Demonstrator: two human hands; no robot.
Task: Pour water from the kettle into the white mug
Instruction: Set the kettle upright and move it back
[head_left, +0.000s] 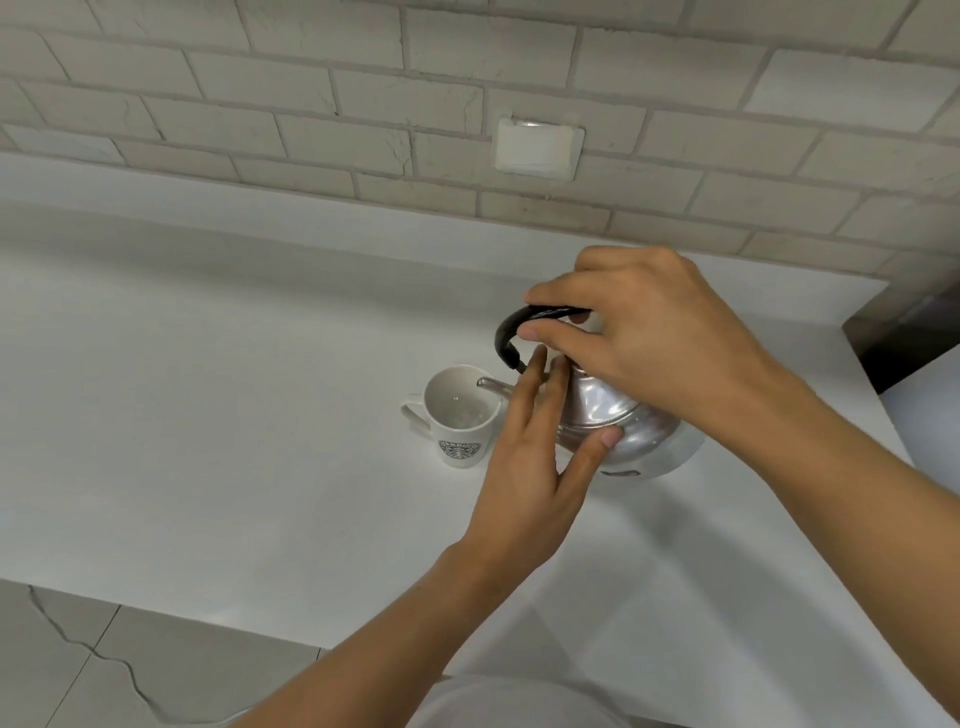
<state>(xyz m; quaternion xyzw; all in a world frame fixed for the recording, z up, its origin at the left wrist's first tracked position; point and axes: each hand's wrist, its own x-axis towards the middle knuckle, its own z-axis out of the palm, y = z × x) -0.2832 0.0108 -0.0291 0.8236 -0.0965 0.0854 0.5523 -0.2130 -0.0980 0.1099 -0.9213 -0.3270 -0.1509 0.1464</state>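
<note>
A silver metal kettle (608, 410) with a black handle is tilted to the left, its thin spout over the rim of the white mug (460, 415). The mug stands on the white counter (234, 415), has a green round logo on its side, its handle pointing left, and a little water in the bottom. My right hand (644, 332) is closed around the kettle's black handle from above. My left hand (535, 457) lies flat against the kettle's front side, fingers straight and thumb on the body, and hides part of the spout's base.
A white wall plate (537, 148) sits on the pale brick wall behind. A dark gap (904, 338) breaks the counter at the right. The counter's front edge runs across the lower left, above a cracked tiled floor (78, 665).
</note>
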